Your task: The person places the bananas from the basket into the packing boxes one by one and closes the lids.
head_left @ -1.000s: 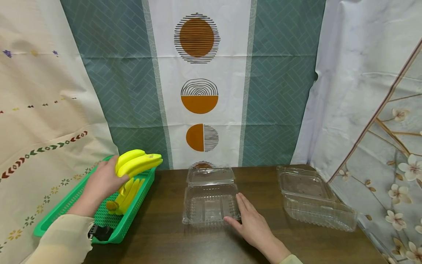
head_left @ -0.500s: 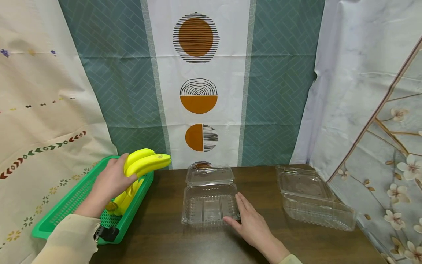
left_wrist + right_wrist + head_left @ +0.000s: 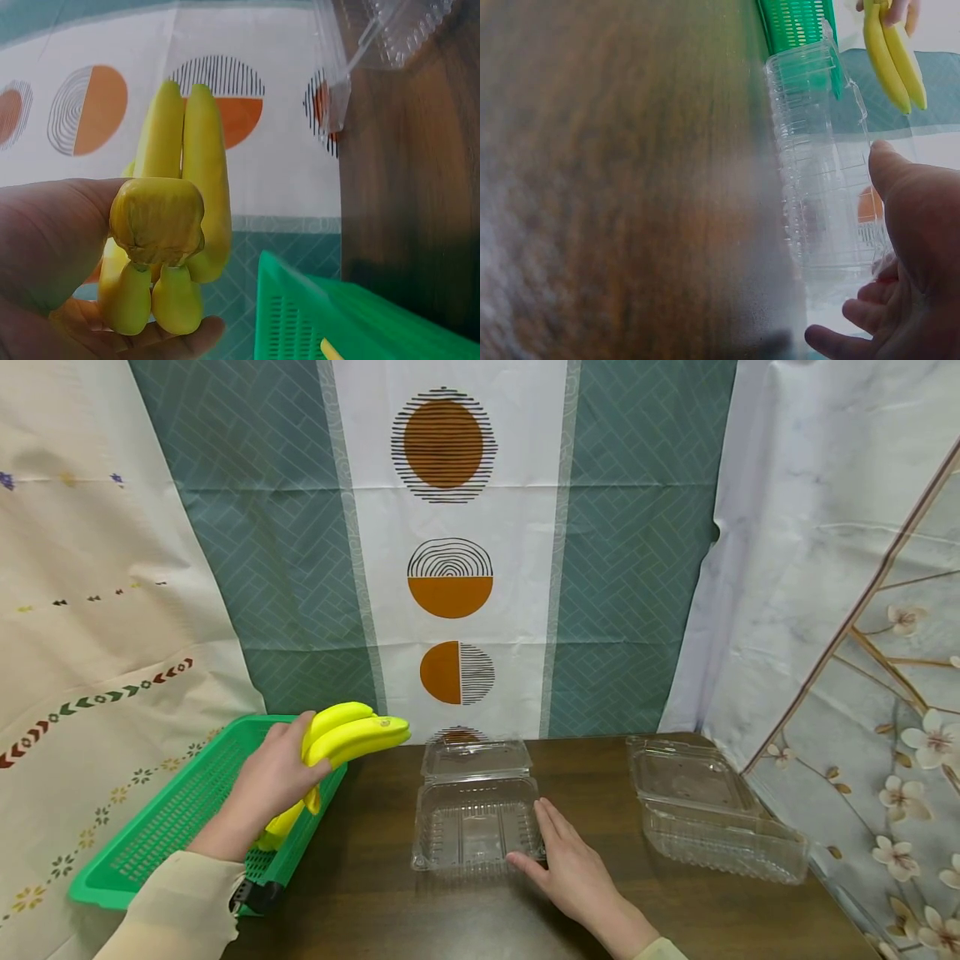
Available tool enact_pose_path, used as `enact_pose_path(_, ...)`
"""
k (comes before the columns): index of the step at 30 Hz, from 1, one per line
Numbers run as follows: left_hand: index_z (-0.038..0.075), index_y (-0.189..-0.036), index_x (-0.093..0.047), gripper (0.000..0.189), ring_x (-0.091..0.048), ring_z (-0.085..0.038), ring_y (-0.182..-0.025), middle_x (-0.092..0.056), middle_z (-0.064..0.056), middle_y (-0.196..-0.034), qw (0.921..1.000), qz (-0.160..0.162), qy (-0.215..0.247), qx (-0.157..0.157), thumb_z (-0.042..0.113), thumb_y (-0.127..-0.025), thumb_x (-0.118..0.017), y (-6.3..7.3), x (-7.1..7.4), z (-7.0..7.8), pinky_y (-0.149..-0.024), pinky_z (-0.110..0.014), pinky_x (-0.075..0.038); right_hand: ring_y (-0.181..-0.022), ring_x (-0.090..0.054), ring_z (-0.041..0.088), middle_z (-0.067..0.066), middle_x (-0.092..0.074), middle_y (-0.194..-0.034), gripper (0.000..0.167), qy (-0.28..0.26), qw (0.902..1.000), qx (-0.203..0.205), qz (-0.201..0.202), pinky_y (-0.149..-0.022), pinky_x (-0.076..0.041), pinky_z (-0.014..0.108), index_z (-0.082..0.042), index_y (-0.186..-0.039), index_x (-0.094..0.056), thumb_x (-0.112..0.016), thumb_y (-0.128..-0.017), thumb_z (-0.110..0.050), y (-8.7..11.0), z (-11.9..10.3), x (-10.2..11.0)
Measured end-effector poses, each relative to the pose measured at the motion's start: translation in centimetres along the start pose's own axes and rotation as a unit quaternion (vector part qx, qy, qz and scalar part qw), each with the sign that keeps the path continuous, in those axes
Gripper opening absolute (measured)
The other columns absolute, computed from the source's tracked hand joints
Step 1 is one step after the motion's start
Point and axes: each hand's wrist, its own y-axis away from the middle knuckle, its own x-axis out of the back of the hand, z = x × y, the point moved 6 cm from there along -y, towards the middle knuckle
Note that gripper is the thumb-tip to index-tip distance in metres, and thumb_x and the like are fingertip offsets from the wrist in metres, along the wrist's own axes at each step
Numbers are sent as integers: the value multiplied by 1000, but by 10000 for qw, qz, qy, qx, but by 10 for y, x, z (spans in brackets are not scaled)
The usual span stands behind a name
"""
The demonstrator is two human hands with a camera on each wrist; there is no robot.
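Observation:
My left hand [image 3: 273, 772] grips a bunch of yellow bananas [image 3: 356, 739] by its stem end, above the right side of a green basket [image 3: 93, 890]. The left wrist view shows the thick stem [image 3: 157, 221] by the thumb, fingers behind the bunch. Inside the basket lies another bunch of bananas [image 3: 279, 828], partly hidden by the left hand. At the table's middle stands a clear plastic clamshell container [image 3: 426, 843] with its lid [image 3: 478, 760] folded back. My right hand [image 3: 577, 868] rests against its right edge, fingers extended; the thumb [image 3: 889, 166] lies near the rim.
A second clear clamshell container [image 3: 723, 843], also with its lid up, stands at the right of the brown wooden table [image 3: 360, 893]. Patterned cloths hang behind the table [image 3: 637, 610] and along both sides. A black strap device [image 3: 255, 896] sits on the left wrist.
The left hand has carried the banana bunch rightward, from over the basket toward the middle container. The right hand has stayed at the container's edge.

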Motion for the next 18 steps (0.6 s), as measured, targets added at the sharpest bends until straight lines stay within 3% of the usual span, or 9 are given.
enact_pose_path(18,-5,-167,-35,84,-60,-34,-87,-51,-35,-140,9996,-33,180,-237,21,-96,-73,-2,-27,29,-69,-44,-52,-160,-39,39,18,-34,-177,97,18,10000,51,26,-114,-49,63,-2,-172,-34,-72,-104,-60,-1,0,0)
